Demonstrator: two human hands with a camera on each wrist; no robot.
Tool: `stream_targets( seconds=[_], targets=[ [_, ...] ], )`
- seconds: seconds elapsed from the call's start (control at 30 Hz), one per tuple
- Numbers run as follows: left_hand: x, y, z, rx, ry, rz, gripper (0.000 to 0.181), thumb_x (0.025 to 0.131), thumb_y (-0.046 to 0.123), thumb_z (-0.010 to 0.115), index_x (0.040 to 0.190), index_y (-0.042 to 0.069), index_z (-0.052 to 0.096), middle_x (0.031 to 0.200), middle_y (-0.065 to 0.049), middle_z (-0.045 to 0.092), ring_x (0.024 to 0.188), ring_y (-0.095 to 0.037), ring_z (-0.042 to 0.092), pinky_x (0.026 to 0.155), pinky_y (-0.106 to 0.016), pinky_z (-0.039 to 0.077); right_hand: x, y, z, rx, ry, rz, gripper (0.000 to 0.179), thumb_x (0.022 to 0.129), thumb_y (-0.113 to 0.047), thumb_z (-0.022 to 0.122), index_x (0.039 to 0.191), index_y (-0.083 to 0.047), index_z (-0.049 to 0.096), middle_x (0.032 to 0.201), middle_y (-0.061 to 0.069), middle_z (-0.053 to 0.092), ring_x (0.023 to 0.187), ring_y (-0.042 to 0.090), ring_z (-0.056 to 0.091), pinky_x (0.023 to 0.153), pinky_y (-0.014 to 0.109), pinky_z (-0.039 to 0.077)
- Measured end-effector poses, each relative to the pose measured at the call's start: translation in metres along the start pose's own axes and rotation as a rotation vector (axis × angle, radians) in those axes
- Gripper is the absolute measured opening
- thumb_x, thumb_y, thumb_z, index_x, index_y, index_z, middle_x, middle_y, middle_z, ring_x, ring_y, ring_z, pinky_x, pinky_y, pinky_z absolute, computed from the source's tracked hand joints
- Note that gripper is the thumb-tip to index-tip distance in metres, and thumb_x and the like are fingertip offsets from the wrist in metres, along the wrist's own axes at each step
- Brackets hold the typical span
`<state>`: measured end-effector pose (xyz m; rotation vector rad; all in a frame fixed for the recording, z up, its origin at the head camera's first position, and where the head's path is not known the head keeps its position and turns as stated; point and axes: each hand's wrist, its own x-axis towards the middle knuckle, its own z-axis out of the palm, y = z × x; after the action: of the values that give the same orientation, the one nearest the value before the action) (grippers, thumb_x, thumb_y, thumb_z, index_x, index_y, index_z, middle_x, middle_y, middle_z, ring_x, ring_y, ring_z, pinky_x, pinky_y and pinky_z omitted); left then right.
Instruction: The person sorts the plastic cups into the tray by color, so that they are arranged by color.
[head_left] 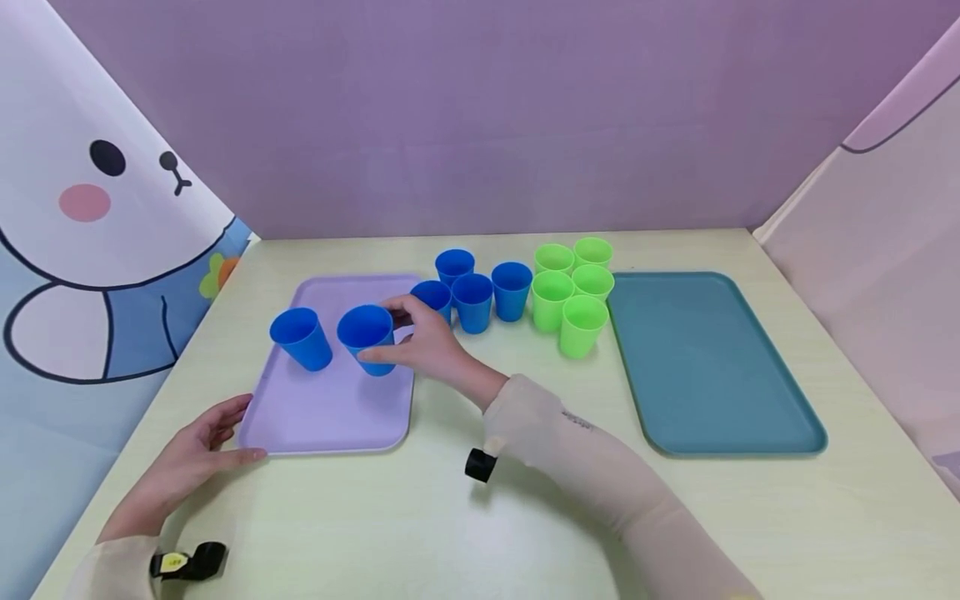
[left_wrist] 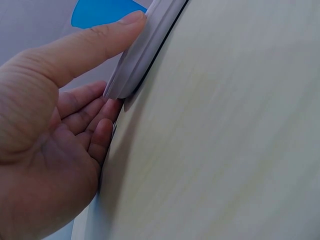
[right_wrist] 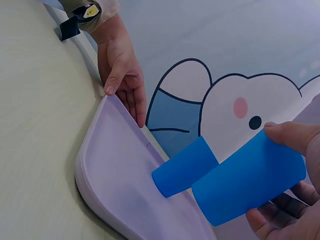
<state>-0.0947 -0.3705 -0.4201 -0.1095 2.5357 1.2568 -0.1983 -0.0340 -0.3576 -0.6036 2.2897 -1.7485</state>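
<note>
Head view: right hand (head_left: 423,342) grips a smooth tapered blue cup (head_left: 367,337) on the lilac tray (head_left: 330,412), at 9 o'clock of the desk (head_left: 480,517).

Left wrist view: left hand (left_wrist: 55,135), fingers relaxed, touches the tray's rounded corner.

Right wrist view: thumb and fingers pinch the cup.

Two cups stand on the left tray (head_left: 330,408); the held cup (head_left: 367,337) at three o'clock of the other cup (head_left: 302,337). Cup cluster (head_left: 525,287) sits between both trays, right tray (head_left: 712,367) at three o'clock.

Probably a staged recording booth: purple backdrop (head_left: 480,117), cartoon rabbit panel (head_left: 97,217).
</note>
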Motion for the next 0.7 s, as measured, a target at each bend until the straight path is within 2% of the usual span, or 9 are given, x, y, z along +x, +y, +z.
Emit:
stream_targets(
  seconds=[0.47,0.5,0.57,0.6,0.63,0.7],
  targets=[
    [0.0,0.001,0.0,0.015,0.0,-0.01,0.105,0.085,0.035,0.08,0.158,0.0,0.013,0.157,-0.031,0.024,0.14,-0.051,0.026,0.084,-0.002,0.039,0.009,0.001,0.025,-0.038,-0.018,0.033,0.06,0.081,-0.024,0.086,0.131,-0.011,0.056,0.113,-0.005,0.06,0.102,0.008,0.053,0.078,0.02,0.05],
    [0.0,0.001,0.0,0.02,0.0,-0.013,0.105,0.085,0.036,0.08,0.158,0.0,0.013,0.157,-0.03,0.025,0.14,-0.051,0.026,0.087,-0.004,0.041,0.01,0.001,0.026,-0.039,-0.017,0.035,0.059,0.081,-0.025,0.086,0.13,-0.011,0.056,0.112,-0.005,0.06,0.102,0.008,0.053,0.079,0.02,0.05],
    [0.0,0.0,-0.001,0.022,-0.003,-0.018,0.105,0.085,0.036,0.08,0.158,0.0,0.013,0.157,-0.031,0.024,0.14,-0.052,0.025,0.101,-0.019,0.044,0.011,0.002,0.028,-0.047,-0.014,0.038,0.06,0.08,-0.025,0.086,0.131,-0.011,0.056,0.113,-0.006,0.06,0.102,0.008,0.053,0.08,0.021,0.049],
    [0.001,0.0,-0.001,0.028,-0.003,-0.021,0.105,0.085,0.036,0.08,0.158,0.001,0.013,0.157,-0.031,0.024,0.14,-0.052,0.025,0.103,-0.022,0.045,0.012,0.003,0.029,-0.048,-0.011,0.041,0.06,0.08,-0.025,0.086,0.131,-0.011,0.057,0.113,-0.006,0.06,0.103,0.008,0.053,0.08,0.021,0.049],
    [0.001,0.0,-0.001,0.032,-0.004,-0.023,0.105,0.085,0.037,0.079,0.158,0.001,0.013,0.157,-0.03,0.024,0.14,-0.052,0.025,0.107,-0.032,0.044,0.013,0.004,0.03,-0.053,-0.01,0.043,0.06,0.08,-0.026,0.086,0.131,-0.011,0.056,0.113,-0.006,0.06,0.103,0.008,0.053,0.081,0.022,0.049],
    [0.001,-0.001,-0.001,0.027,-0.004,-0.024,0.105,0.085,0.036,0.08,0.158,0.001,0.013,0.157,-0.031,0.024,0.14,-0.052,0.025,0.106,-0.028,0.044,0.014,0.005,0.032,-0.061,-0.004,0.052,0.061,0.08,-0.026,0.086,0.131,-0.012,0.056,0.114,-0.005,0.06,0.104,0.009,0.054,0.084,0.024,0.049]
  ],
)
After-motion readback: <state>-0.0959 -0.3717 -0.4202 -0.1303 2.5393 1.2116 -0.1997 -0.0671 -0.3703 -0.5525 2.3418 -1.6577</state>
